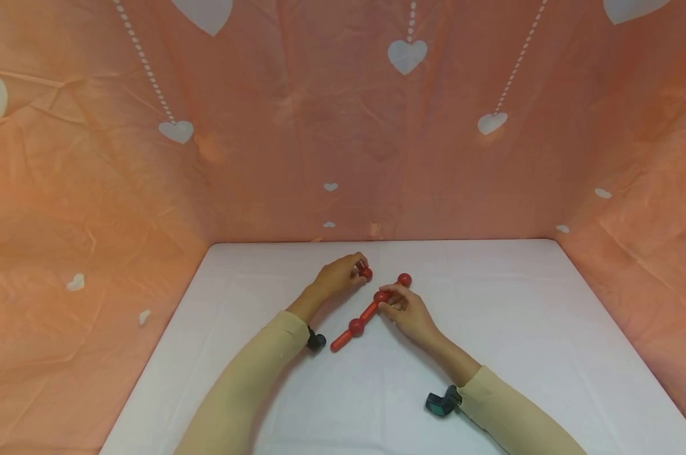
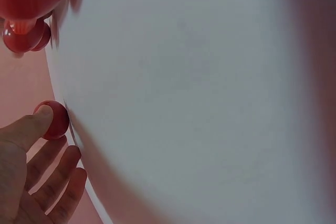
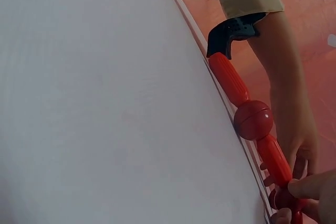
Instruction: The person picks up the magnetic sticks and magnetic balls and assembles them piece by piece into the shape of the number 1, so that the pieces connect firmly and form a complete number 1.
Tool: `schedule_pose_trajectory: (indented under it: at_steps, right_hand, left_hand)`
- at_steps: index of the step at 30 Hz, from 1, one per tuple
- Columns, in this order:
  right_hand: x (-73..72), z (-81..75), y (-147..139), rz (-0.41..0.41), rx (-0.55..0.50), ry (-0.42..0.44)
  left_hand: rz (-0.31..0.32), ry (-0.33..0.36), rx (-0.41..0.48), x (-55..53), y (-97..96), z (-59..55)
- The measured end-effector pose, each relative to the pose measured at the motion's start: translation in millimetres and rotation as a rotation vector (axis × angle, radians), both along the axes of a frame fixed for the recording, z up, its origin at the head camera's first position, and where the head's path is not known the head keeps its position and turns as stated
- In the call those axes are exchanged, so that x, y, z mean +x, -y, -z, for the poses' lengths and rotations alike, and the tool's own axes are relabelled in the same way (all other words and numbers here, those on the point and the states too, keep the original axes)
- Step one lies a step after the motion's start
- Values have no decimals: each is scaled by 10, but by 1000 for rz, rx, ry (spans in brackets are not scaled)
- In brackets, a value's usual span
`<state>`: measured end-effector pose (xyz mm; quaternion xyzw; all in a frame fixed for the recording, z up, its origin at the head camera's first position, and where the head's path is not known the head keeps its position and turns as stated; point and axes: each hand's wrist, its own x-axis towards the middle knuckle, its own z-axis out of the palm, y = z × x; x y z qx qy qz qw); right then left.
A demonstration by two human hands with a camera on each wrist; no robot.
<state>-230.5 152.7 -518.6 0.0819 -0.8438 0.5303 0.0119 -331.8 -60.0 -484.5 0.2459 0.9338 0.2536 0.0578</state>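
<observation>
A red chain of ribbed rods and balls lies slantwise on the white table. Its near end is a bare rod (image 1: 340, 341), followed by a ball (image 1: 356, 327) and another rod (image 3: 274, 161). Farther along, my right hand (image 1: 412, 317) pinches a second ball (image 1: 381, 296) between thumb and fingers, partly covering the stretch beyond it. The far end carries a third ball (image 1: 404, 280). Just left of that end, my left hand (image 1: 338, 275) holds a loose red ball (image 2: 56, 121), thumb on one side and fingers on the other, apart from the chain.
The white table (image 1: 525, 328) is bordered at the back and sides by an orange cloth (image 1: 297, 126) printed with pale hearts. A dark wrist camera (image 1: 317, 342) on the left arm sits close to the chain's near rod. Another wrist camera (image 1: 442, 402) is on the right arm.
</observation>
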Motion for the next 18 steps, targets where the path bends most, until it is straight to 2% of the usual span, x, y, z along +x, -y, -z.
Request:
schedule_pose_trajectory:
  at_steps: [9, 18]
  right_hand:
    - [-5, 13, 3, 9, 21, 0]
    - [-5, 14, 7, 13, 40, 6]
  left_hand:
    - [-28, -5, -7, 94, 101, 21]
    - [-71, -10, 36, 176, 257, -4]
